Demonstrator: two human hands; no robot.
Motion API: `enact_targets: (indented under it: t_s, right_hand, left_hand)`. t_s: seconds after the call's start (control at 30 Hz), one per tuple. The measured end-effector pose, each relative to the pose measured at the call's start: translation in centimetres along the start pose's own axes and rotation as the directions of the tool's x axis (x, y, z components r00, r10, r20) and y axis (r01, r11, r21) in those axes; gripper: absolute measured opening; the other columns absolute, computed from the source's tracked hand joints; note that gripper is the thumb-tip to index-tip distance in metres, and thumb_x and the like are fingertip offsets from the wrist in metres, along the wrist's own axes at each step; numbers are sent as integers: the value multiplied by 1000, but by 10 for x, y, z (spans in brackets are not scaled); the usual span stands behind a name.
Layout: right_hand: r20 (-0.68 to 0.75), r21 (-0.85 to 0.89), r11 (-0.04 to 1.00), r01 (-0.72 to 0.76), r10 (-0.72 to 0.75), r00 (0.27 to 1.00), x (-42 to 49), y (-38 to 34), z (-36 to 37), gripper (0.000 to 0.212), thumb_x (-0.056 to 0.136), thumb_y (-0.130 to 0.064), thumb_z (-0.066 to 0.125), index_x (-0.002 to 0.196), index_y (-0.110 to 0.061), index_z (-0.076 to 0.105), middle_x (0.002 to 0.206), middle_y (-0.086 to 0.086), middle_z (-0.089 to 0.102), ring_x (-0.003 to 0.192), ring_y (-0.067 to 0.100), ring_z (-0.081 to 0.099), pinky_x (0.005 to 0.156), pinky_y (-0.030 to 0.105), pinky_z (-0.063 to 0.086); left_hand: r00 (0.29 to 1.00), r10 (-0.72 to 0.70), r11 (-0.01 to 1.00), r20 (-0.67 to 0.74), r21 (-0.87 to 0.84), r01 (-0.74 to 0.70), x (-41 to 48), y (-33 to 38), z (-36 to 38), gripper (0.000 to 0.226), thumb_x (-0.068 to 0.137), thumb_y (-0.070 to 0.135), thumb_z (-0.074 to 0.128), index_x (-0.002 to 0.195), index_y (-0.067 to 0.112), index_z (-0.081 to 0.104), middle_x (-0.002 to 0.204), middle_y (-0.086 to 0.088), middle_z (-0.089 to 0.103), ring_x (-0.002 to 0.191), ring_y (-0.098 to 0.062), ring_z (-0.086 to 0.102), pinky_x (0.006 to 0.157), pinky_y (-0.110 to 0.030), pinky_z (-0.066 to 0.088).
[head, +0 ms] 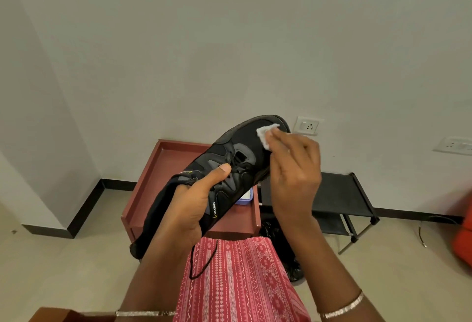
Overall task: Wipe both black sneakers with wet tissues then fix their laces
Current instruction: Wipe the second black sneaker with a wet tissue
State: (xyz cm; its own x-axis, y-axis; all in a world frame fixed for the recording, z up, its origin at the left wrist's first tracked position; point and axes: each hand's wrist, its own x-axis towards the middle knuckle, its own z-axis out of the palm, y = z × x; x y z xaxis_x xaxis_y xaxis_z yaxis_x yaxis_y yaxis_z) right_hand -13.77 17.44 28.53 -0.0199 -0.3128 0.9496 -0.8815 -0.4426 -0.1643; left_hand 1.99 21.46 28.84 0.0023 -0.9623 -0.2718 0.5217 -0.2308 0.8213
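Right hand (293, 166): fingers are being closed on a small folded white wet tissue (267, 136), which is being pressed against the toe area of the black mesh sneaker with grey overlays (229, 168). The tissue is being held at the fingertips only; most of it is covered by them.

Left hand (189, 199): is being wrapped around the sneaker at the collar and tongue, thumb laid across the lace area, the shoe being held in the air, toe raised and pointing away, above the lap.

Black cord lace (204, 263): is hanging loose from the heel end, down over the red patterned garment (242, 283); lacing is judged not yet done.

Step in hand, as judged: wiping of the toe upper. The step is being served best by a firm left-hand hold, so that the shoe is not being pushed away under pressure; by strokes being drawn in one direction, toe towards laces; and by the tissue being refolded to a clean face once soiled. The grey overlays and sole edge are likely being left for later passes.

Surroundings: a low red-brown wooden table with raised rim (163, 166) is standing beneath the shoe, a white-and-blue packet (245, 198), partly hidden, lying on it. A black folding rack (339, 194) is standing just beside the table. The second sneaker cannot be made out.
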Motion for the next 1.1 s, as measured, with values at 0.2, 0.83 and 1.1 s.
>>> enact_targets:
  t_s: [0.2, 0.83, 1.1]
  right_hand:
    - [21, 72, 988, -133, 132, 991, -17, -24, -5, 22, 90, 4, 63, 108, 0, 75, 108, 12, 71, 99, 25, 57, 93, 15, 40]
    - [61, 3, 1000, -4, 3, 998, -9, 10, -4, 21, 94, 4, 63, 112, 2, 73, 108, 17, 70, 99, 28, 60, 87, 26, 51]
    - [90, 77, 997, 29, -36, 995, -17, -19, 0, 28, 103, -7, 48, 115, 4, 72, 111, 16, 70, 102, 26, 59, 93, 24, 48]
  left_hand:
    - [993, 107, 990, -42, 100, -102, -1, -6, 11, 32, 81, 21, 79, 111, 16, 72, 102, -7, 76, 96, -25, 74, 93, -45, 55]
    - [910, 409, 797, -75, 516, -316, -4, -12, 12, 16, 82, 36, 77, 91, 39, 64, 101, 23, 67, 102, 0, 62, 97, -27, 47]
    - [837, 545, 662, -48, 637, -394, 0, -14, 11, 33, 82, 36, 77, 110, 17, 73, 111, 6, 72, 112, -9, 63, 103, -35, 49]
